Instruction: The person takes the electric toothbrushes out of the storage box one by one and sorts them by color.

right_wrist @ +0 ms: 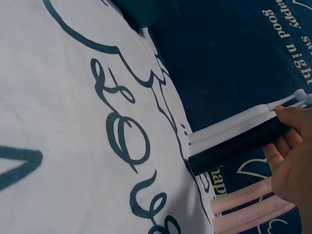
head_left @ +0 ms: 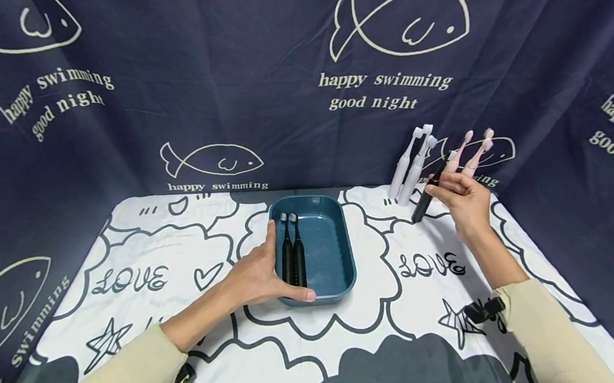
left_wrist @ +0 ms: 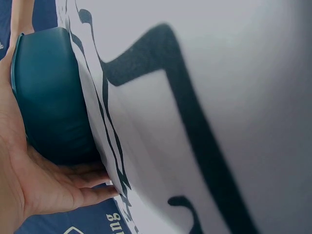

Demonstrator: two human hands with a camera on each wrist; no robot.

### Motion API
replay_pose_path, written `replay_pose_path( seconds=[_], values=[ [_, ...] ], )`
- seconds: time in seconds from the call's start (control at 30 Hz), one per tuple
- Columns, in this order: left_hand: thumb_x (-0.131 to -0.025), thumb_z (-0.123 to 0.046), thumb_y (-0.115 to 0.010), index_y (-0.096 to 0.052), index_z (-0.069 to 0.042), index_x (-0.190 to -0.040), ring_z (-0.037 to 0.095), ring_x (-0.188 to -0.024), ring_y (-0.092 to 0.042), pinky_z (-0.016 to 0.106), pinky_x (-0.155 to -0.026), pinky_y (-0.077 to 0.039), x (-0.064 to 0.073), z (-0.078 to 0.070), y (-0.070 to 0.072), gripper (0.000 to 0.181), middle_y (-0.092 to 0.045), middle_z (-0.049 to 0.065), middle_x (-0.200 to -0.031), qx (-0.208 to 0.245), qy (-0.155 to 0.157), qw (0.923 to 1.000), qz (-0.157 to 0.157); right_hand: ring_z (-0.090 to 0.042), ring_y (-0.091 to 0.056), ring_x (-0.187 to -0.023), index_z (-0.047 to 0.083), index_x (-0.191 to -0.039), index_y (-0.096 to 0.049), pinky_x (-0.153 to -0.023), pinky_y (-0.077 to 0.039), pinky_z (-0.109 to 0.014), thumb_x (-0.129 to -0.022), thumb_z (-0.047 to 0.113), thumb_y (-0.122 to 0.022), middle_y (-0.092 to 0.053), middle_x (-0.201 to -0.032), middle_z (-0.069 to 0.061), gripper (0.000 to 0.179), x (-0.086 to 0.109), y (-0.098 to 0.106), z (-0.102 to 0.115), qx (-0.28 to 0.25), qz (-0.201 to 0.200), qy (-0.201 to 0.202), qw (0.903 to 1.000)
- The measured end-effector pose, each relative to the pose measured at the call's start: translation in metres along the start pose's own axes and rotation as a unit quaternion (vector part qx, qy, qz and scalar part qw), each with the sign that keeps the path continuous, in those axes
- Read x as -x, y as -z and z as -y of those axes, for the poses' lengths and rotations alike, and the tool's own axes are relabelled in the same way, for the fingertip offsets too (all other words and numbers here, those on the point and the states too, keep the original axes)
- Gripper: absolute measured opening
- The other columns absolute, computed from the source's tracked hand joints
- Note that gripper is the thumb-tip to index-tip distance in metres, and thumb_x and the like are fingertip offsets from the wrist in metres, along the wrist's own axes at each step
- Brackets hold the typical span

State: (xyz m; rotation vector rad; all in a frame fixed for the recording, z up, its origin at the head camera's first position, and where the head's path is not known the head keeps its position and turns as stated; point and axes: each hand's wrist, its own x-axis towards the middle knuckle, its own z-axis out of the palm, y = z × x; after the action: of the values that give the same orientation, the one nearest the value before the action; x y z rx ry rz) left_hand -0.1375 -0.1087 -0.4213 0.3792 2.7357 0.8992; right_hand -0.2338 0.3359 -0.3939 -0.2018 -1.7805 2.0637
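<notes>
My right hand (head_left: 464, 198) pinches a black electric toothbrush (head_left: 423, 205) by its upper handle. It tilts, head up, with its lower end close over the cloth; in the right wrist view the thumb lies along one side of the black handle (right_wrist: 239, 146) and the fingers curl at the other. My left hand (head_left: 256, 274) holds a blue rectangular tray (head_left: 325, 239) at its left side, thumb over the near rim and fingers along the outer wall (left_wrist: 53, 97). Two black electric toothbrushes (head_left: 293, 257) lie side by side in the tray's left part, heads away from me.
White electric toothbrushes (head_left: 410, 175) stand upright at the back right, just left of the held one. Pink electric toothbrushes (head_left: 470, 166) stand behind my right hand, partly hidden by it. A patterned white cloth (head_left: 180, 253) covers the table; a dark blue curtain (head_left: 274, 83) hangs behind.
</notes>
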Motion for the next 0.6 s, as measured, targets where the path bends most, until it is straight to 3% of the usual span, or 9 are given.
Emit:
replay_pose_path(
  seconds=[0.4,0.6],
  values=[
    [-0.061,-0.093,-0.091,0.018,-0.019,-0.181,0.042,-0.154,-0.058,0.059,-0.114,-0.057,0.0,-0.001,0.0,0.178,-0.045,0.027,-0.176,-0.003,0.004,1.0,0.007,-0.003,-0.079,-0.082,0.01,-0.099,-0.081,-0.079,-0.065,-0.018,-0.086,-0.022,-0.084,-0.082,-0.085,0.006,0.034,-0.004,0.005,-0.007,-0.027,-0.022,-0.009,0.9994],
    [-0.06,-0.092,-0.093,0.019,-0.019,-0.181,0.043,-0.158,-0.054,0.061,-0.12,-0.053,0.0,-0.001,0.0,0.18,-0.041,0.028,-0.178,0.004,0.001,1.0,0.005,-0.001,-0.075,-0.085,0.014,-0.096,-0.082,-0.077,-0.062,-0.013,-0.083,-0.018,-0.088,-0.08,-0.083,0.011,0.036,-0.005,0.007,-0.011,0.015,-0.03,-0.012,0.9994]
  ],
)
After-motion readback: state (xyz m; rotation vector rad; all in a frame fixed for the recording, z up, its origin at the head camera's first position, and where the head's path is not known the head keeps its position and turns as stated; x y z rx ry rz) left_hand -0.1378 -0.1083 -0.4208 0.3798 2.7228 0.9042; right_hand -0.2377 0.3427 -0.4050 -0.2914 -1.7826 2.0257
